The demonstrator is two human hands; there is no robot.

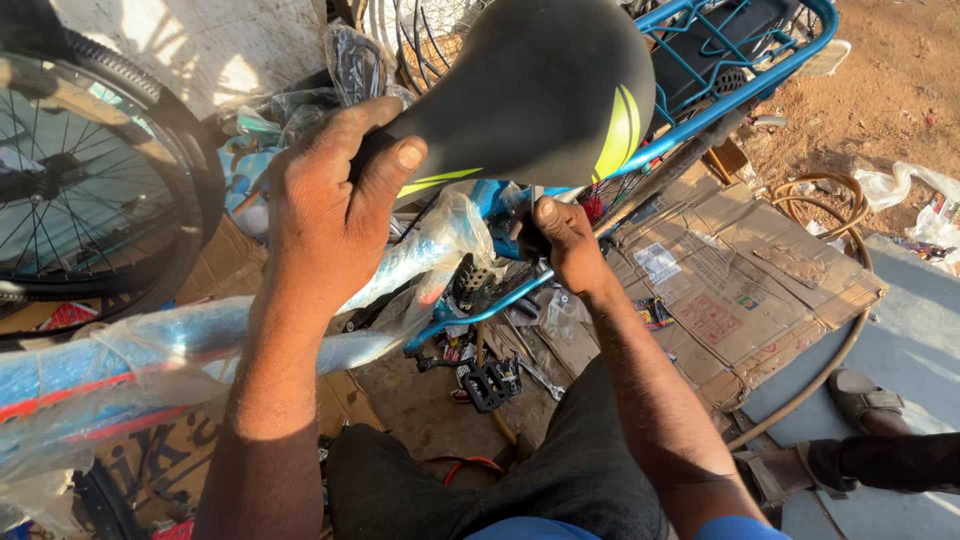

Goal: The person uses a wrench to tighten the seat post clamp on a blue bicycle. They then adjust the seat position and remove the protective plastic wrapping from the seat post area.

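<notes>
A flattened brown cardboard box [745, 285] lies on the ground at right, bearing a white label [657, 262] and red printing; clear plastic wrapping [150, 355] covers the blue frame tube

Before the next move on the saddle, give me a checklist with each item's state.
1. Left hand gripping the saddle nose: ok.
2. Right hand at the clamp under the saddle: ok, though any tool in it is hidden.
3. Clamp tight: cannot tell, it is out of sight.
4. Saddle in line with the frame: cannot tell from this angle.
5. Plastic wrap clear of the seat post: not ok, loose wrap bunches just below the saddle.
6. Ground underfoot clear: not ok, a pedal and a hose lie about.
</notes>
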